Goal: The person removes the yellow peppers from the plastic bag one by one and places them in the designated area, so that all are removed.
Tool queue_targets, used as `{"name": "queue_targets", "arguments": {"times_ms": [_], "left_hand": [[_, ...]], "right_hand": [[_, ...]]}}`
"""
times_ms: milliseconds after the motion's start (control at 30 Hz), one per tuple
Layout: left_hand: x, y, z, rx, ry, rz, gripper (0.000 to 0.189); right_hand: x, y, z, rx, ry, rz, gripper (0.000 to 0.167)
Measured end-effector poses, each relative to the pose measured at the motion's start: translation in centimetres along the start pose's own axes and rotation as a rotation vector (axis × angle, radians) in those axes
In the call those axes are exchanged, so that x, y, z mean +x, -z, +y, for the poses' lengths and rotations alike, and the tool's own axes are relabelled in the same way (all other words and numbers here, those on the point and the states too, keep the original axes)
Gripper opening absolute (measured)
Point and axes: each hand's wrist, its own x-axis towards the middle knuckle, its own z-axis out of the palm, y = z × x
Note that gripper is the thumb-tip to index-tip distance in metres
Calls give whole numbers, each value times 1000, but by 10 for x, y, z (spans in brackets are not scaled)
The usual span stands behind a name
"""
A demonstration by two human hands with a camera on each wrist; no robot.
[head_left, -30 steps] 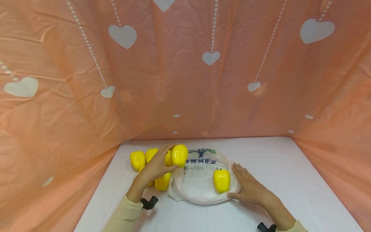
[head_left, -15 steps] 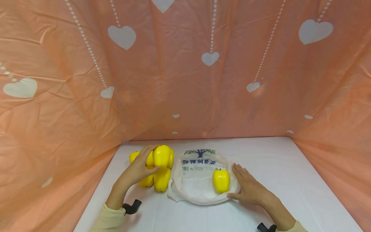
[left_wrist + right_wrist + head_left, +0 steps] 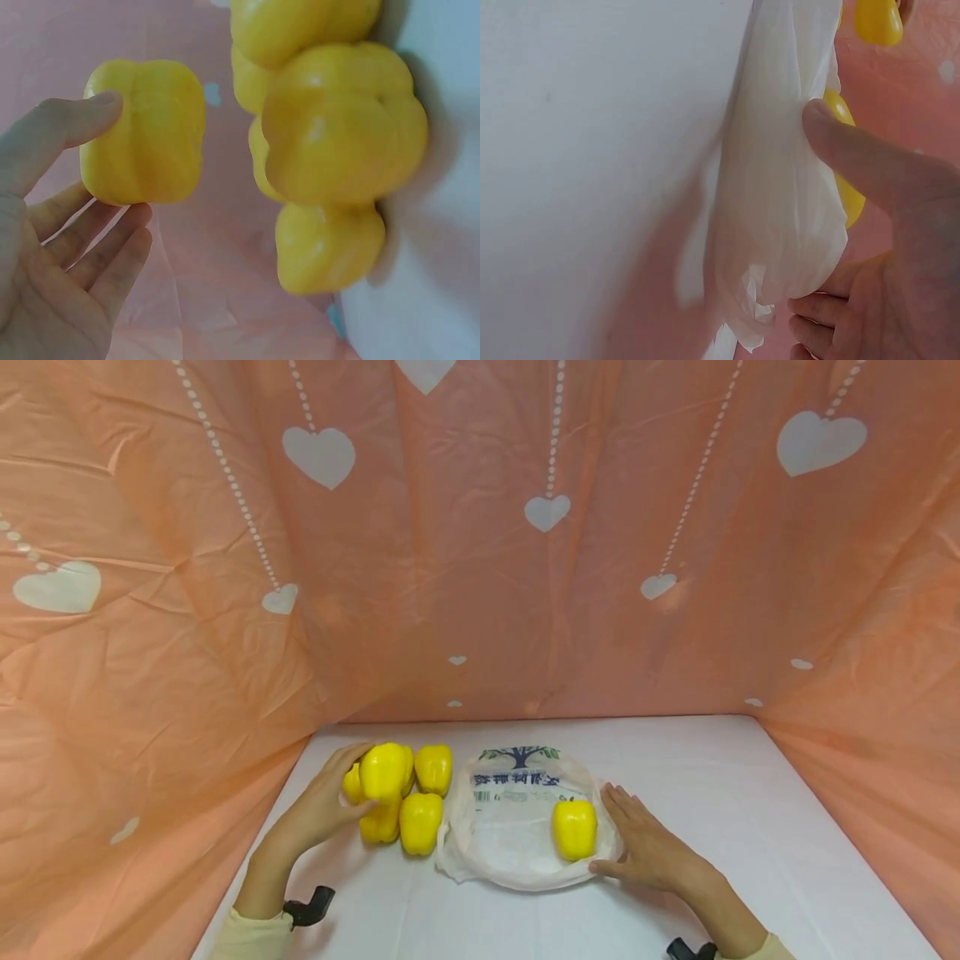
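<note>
My left hand (image 3: 318,806) grips a yellow bell pepper (image 3: 146,135), thumb on one side and fingers on the other. In the left wrist view this pepper is held clear of the table, apart from a cluster of yellow bell peppers (image 3: 345,124). A white plastic bag (image 3: 510,839) with a printed tree lies in the middle, its edge rolled into a ring. One yellow bell pepper (image 3: 575,829) sits in the bag at its right side. My right hand (image 3: 652,843) touches the bag's right edge with extended fingers, thumb toward the front.
A white-covered table (image 3: 750,827) bears everything. Loose peppers, among them a front one (image 3: 421,823) and a back one (image 3: 433,768), stand left of the bag. An orange curtain with white hearts (image 3: 480,610) encloses the back and sides.
My left hand has moved left with the pepper, from beside the bag's left edge to over the left part of the cluster. The right hand and bag stay put.
</note>
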Motion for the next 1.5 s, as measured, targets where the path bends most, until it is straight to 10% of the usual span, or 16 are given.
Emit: {"name": "queue_targets", "arguments": {"times_ms": [567,1133,1500], "left_hand": [[-34,14,-41,62,-57,109,82],[-59,15,-62,2,97,-3,81],[-61,3,-72,14,92,-43,82]], "right_hand": [[0,0,1,24,-36,-5,122],[0,0,0,12,-27,-10,122],[-1,0,2,8,0,5,122]]}}
